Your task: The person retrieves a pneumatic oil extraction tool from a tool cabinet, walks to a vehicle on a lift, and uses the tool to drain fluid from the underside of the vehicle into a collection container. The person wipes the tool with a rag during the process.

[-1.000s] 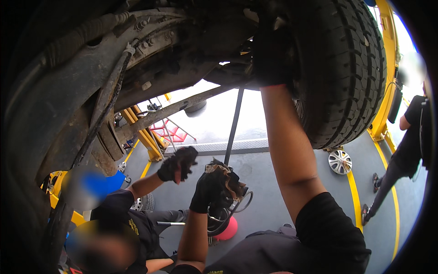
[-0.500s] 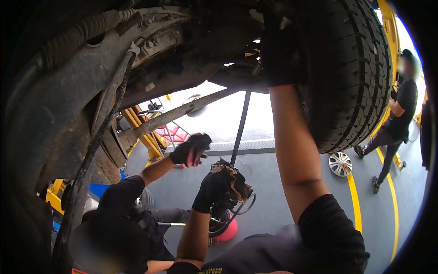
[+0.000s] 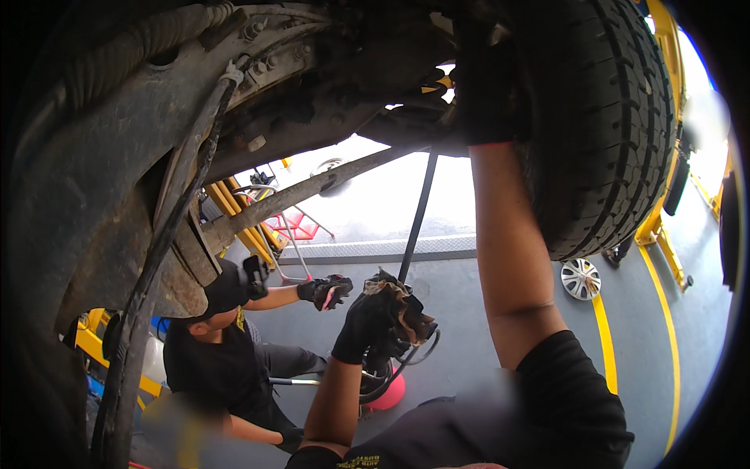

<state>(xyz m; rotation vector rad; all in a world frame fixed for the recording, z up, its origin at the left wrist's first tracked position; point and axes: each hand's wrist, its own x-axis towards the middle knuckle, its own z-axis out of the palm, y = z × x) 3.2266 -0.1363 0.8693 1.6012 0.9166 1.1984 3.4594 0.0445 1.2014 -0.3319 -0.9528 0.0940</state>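
My left hand (image 3: 361, 324), in a black glove, is raised at the middle of the view. It is closed on a crumpled, dirty brown rag (image 3: 408, 309) that bulges out past the fingers. My right hand (image 3: 488, 90), also black-gloved, reaches up into the dark gap beside the tyre (image 3: 605, 133). Its fingers are lost in shadow, and what they touch is hidden. A long bar (image 3: 419, 215) runs down from the underside of the vehicle to behind the rag.
A co-worker (image 3: 226, 352) stands at left, one gloved hand (image 3: 328, 293) held out near my left hand. The rusty underbody (image 3: 109, 180) hangs overhead. A wheel cover (image 3: 581, 279) lies on the floor at right, by yellow lines. A pinkish-red round object (image 3: 387, 393) sits below.
The co-worker's head has come up into view and their outstretched hand has dropped lower. The person at far right has moved mostly behind the tyre. My hands have barely shifted.
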